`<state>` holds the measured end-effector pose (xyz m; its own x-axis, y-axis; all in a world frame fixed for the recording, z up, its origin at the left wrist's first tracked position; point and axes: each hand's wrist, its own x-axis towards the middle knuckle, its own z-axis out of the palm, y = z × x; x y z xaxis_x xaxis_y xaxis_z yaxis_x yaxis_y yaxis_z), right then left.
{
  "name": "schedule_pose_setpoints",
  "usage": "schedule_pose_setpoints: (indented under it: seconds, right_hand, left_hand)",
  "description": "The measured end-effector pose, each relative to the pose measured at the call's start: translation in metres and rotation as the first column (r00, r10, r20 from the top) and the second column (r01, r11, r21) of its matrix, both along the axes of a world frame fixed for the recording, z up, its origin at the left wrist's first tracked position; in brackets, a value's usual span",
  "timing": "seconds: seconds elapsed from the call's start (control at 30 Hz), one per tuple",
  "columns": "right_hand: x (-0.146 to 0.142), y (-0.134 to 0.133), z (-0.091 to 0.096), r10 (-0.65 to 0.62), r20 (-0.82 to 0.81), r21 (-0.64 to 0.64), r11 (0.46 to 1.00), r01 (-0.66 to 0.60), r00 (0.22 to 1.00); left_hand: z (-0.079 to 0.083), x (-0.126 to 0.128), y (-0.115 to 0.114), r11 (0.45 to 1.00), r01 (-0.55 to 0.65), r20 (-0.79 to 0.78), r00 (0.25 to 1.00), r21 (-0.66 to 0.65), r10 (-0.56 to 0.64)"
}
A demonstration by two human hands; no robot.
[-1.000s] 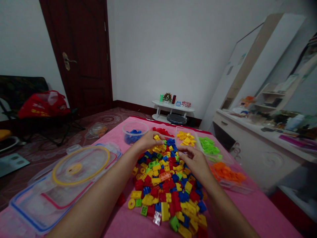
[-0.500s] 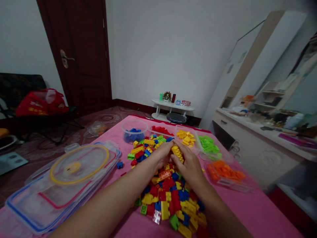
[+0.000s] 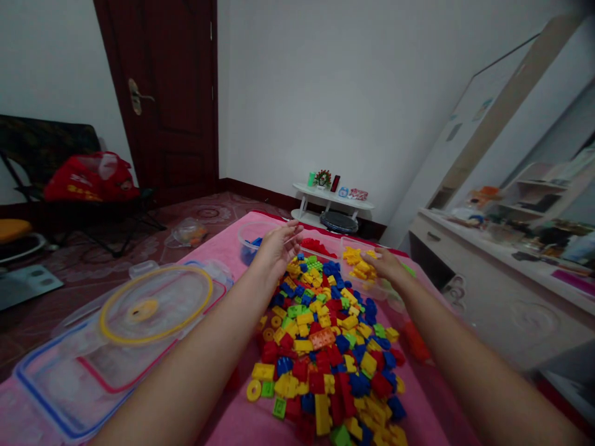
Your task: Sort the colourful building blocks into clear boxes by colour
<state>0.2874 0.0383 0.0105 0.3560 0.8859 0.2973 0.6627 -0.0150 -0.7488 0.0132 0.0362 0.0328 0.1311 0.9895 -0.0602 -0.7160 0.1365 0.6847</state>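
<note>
A heap of red, yellow, blue and green toy bricks [image 3: 325,347] lies on the pink cloth [image 3: 218,251] between my forearms. My left hand [image 3: 277,244] hovers past the heap's far edge, fingers stretched out and holding nothing, beside a clear bowl of blue bricks [image 3: 245,234]. My right hand [image 3: 389,265] reaches over a clear tub of yellow bricks [image 3: 359,267], palm down with loosely extended fingers, and nothing shows in it. Red bricks [image 3: 318,246] sit in a tub between the two hands. My right forearm partly covers some orange bricks [image 3: 414,345].
Stacked clear lids with yellow, red and blue rims [image 3: 153,310] lie at the left of the cloth. Beyond are a dark door [image 3: 171,105], a chair with a red bag [image 3: 90,176], a low white table [image 3: 332,199] and a pale dresser [image 3: 493,279] at the right.
My hands, pressed together on a yellow brick at the heap's middle, have parted and reached forward. The right hand has gone to the yellow tub and the left toward the blue bowl. The view shifted.
</note>
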Motion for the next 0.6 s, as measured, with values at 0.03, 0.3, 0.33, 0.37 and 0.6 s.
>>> schedule_pose_setpoints:
  seconds: [0.03,0.3,0.33,0.37,0.6]
  right_hand:
    - [-0.005,0.007,0.002,-0.004,0.066,0.001,1.000,0.004,0.998]
    - [-0.153,0.003,-0.010,0.552,0.526,-0.095,0.794,-0.600,0.648]
    - [-0.170,-0.001,-0.013,0.613,0.551,-0.147,0.739,-0.657,0.566]
    - [-0.184,-0.003,-0.017,0.649,0.573,-0.208,0.706,-0.678,0.500]
    - [-0.201,-0.016,-0.014,0.739,0.563,-0.504,0.662,-0.555,0.371]
  left_hand:
    - [0.002,-0.006,0.003,0.999,-0.008,0.059,0.998,-0.032,0.010]
    - [0.016,-0.029,0.003,0.991,-0.099,0.263,0.957,-0.092,0.121]
    - [0.017,-0.030,0.003,0.991,-0.101,0.272,0.955,-0.082,0.120]
    - [0.018,-0.031,0.003,0.992,-0.104,0.279,0.953,-0.079,0.122]
    - [0.017,-0.030,0.002,0.989,-0.096,0.282,0.951,-0.112,0.125]
